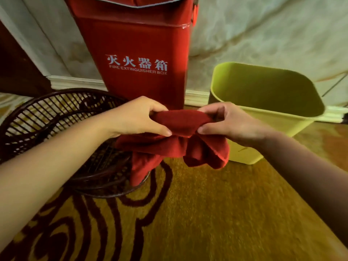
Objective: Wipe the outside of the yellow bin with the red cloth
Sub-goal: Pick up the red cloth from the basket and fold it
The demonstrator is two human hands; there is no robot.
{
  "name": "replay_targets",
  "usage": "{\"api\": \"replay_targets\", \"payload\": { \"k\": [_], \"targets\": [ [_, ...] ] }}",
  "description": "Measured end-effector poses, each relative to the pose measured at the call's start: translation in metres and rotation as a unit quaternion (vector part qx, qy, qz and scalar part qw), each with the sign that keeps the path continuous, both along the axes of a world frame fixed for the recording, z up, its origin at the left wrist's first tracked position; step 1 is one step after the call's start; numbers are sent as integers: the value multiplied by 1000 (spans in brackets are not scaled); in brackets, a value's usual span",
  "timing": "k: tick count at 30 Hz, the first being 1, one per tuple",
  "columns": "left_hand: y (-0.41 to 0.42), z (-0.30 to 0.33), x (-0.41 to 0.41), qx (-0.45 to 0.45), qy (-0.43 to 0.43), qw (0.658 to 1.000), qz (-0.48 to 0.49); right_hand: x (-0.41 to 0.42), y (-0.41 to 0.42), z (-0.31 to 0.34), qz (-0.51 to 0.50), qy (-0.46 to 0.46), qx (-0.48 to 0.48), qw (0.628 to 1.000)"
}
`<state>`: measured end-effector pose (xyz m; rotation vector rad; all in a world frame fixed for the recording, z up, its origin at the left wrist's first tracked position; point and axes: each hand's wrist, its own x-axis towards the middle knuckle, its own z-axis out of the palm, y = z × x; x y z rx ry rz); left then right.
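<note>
The yellow bin (267,102) stands upright on the carpet at the right, its open top facing me, and nothing shows inside it. In front of me, left of the bin, the red cloth (178,140) hangs bunched between both hands. My left hand (135,117) pinches its upper left edge with thumb and fingers. My right hand (231,123) pinches the upper right edge, a short way in front of the bin's near wall. The cloth's lower folds dangle toward the floor, apart from the bin.
A tall red fire extinguisher box (139,53) stands against the pale wall behind the cloth. A dark round wicker basket (56,117) sits on the floor at left, partly under my left arm. Yellow carpet with dark swirls (197,213) fills the foreground.
</note>
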<state>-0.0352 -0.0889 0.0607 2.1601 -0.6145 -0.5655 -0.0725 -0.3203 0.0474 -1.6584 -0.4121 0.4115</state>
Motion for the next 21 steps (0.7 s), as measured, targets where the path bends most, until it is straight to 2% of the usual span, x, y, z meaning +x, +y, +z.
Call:
{"api": "replay_targets", "payload": {
  "k": [6,13,17,19,21],
  "targets": [
    [-76,-23,-2,-12,44,998,-43,-35,-67,-7,-52,81,53,994],
    [-124,-64,-8,37,81,992,-86,-62,-116,-31,-77,181,2,981],
    [-134,-73,-10,48,88,992,-80,-66,-132,-32,-94,186,-34,978],
    [-137,-73,-14,42,65,994,-84,-66,-136,-33,-119,171,-55,976],
    [-138,-62,-14,-18,-54,998,-36,-65,-140,-33,-142,157,-63,975]
  ]
}}
